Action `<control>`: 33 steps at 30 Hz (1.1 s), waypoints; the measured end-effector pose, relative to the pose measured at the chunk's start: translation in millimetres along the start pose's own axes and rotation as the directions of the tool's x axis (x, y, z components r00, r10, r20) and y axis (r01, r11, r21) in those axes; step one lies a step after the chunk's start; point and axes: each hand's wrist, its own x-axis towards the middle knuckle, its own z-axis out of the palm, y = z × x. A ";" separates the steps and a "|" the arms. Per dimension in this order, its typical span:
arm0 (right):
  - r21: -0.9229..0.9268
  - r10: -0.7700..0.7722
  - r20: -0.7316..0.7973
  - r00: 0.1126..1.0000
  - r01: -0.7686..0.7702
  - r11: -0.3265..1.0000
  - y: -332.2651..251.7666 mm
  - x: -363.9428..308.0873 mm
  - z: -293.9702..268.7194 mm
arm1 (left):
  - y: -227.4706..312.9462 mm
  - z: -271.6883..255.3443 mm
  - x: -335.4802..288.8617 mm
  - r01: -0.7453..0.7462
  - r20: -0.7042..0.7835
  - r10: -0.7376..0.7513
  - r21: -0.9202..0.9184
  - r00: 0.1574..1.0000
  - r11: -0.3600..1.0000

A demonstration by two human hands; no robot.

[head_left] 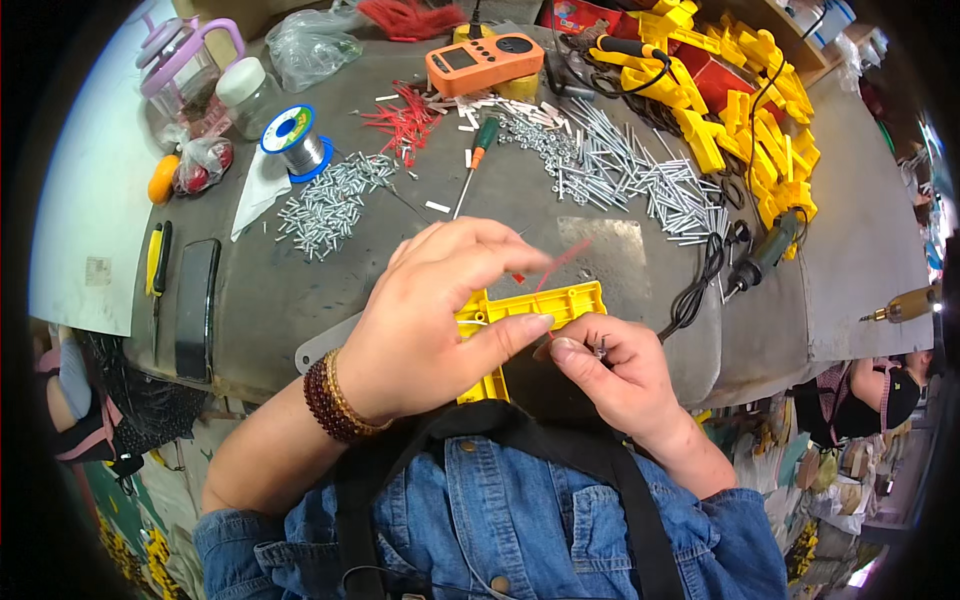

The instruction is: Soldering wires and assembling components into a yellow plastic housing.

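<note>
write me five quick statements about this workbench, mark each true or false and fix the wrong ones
1. The left hand partly hides a yellow plastic piece. True.
2. The black phone lies to the right of the solder spool. False: the black phone lies to the left of it and nearer the person.
3. A screwdriver with a green and orange handle lies on the table. True.
4. The beaded bracelet is on the right wrist. False: the beaded bracelet is on the left wrist.
5. The meter at the back of the table is orange. True.
</note>
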 end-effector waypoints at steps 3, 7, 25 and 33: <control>-0.025 0.019 0.016 1.000 -0.018 1.000 -3.2 -0.6 1.1 | -2.2 -1.9 4.0 -0.162 0.055 0.158 0.091 0.986 0.983; -0.043 -0.007 0.034 0.999 0.009 0.999 0.6 -1.1 -1.1 | 2.4 1.6 0.0 -0.060 0.111 0.055 0.040 0.992 0.997; -0.095 0.101 0.020 0.995 -0.099 0.991 4.3 6.5 10.0 | -22.9 1.9 -52.2 -0.201 0.093 0.189 0.146 0.978 0.969; -0.448 -0.015 0.248 0.969 0.128 0.885 -5.1 17.0 16.9 | -1.7 0.7 -40.3 -0.341 0.130 0.323 0.540 0.937 0.770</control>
